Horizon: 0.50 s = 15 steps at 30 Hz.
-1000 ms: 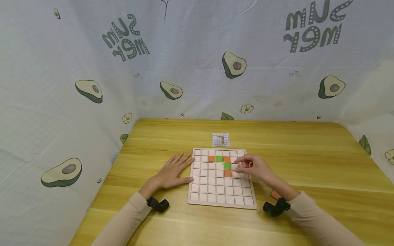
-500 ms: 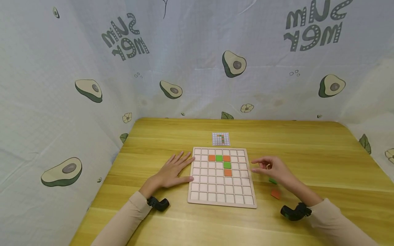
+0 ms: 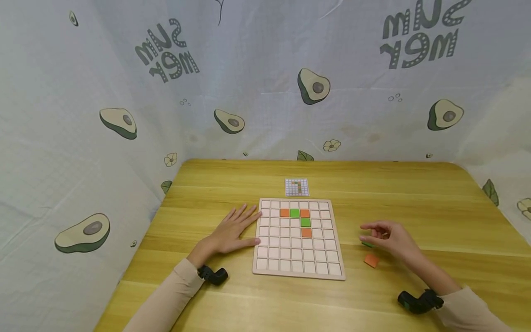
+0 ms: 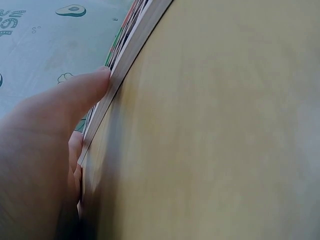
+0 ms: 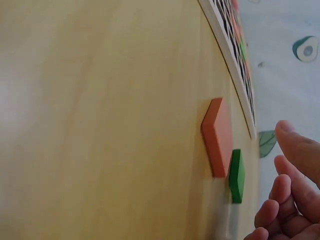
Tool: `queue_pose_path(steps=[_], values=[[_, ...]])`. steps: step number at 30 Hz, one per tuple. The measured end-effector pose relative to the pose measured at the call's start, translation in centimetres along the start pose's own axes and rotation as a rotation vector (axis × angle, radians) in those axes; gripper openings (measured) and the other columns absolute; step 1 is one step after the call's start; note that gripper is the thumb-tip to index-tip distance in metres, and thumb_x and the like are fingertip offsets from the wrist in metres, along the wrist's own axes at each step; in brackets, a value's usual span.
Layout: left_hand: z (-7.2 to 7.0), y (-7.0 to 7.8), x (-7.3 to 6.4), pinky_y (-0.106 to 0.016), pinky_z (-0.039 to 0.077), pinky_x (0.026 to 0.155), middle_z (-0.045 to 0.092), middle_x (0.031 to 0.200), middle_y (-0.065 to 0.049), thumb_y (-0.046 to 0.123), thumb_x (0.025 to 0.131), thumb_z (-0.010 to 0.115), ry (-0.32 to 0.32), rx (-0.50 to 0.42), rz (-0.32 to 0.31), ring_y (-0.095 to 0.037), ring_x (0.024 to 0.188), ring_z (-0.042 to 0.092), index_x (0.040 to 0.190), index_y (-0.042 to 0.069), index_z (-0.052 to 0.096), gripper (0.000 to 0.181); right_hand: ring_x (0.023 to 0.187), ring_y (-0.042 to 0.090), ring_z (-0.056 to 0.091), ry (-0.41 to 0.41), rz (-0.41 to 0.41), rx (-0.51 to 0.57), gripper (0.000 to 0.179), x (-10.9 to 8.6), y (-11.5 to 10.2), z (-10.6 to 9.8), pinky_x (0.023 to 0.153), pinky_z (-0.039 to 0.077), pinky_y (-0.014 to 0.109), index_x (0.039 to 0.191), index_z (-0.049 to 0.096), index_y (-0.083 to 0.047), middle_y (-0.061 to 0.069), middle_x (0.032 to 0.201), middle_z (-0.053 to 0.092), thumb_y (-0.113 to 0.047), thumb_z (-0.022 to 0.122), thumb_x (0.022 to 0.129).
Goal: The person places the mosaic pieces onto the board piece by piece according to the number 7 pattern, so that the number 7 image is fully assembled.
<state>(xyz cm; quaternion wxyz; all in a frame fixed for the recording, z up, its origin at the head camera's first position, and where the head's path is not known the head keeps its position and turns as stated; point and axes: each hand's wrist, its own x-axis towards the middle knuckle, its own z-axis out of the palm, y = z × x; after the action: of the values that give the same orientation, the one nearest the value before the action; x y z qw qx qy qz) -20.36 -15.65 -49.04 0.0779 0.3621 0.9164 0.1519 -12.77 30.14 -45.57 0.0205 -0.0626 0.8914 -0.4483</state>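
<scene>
A square wooden grid board (image 3: 286, 254) lies on the table with orange and green square tiles in some cells: a row of three, then a green tile (image 3: 305, 222) and an orange tile (image 3: 306, 233) below its right end. My left hand (image 3: 233, 234) lies spread beside the board, thumb and a fingertip touching its left edge. To the right, my right hand (image 3: 393, 239) hovers with bent fingers over a loose green tile (image 5: 237, 176), partly hidden in the head view. Thumb and fingers are apart in the right wrist view, nothing between them. A loose orange tile (image 5: 218, 138) lies nearby.
Behind the board lies a small printed card (image 3: 296, 187) showing a coloured grid pattern. The wooden table (image 3: 232, 177) ends at a patterned cloth (image 3: 265, 92) at the back and left. Black cameras are strapped to both wrists.
My right hand has moved from above the board's right side outward to the loose green tile. The left hand and the coloured tiles on the board stay put.
</scene>
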Motion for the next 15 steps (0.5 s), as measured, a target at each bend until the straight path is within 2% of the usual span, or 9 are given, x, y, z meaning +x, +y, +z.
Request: queue_pose_path(steps=[7,15], values=[[0.0,0.2,-0.2,-0.050,-0.002,0.120,0.005,0.167,-0.001,0.064,0.098,0.044,-0.001,-0.014,-0.004,-0.028,0.152,-0.002,0.162,0.027,0.012,0.081,0.063,0.010,0.044,0.022,-0.006,0.006,0.033,-1.1,1.2,-0.2,0.051,0.038,0.024,0.113,0.069,0.011,0.004,0.077,0.056,-0.009,0.077,0.088],[-0.1,0.3,-0.2,-0.051,-0.002,0.120,0.006,0.167,-0.002,0.063,0.098,0.045,0.004,-0.014,0.000,-0.029,0.152,-0.001,0.162,0.026,0.013,0.081,0.064,0.007,0.044,0.019,0.020,0.013,0.038,-1.4,1.5,-0.3,0.052,0.039,0.023,0.113,0.068,0.012,0.004,0.078,0.055,-0.009,0.081,0.084]])
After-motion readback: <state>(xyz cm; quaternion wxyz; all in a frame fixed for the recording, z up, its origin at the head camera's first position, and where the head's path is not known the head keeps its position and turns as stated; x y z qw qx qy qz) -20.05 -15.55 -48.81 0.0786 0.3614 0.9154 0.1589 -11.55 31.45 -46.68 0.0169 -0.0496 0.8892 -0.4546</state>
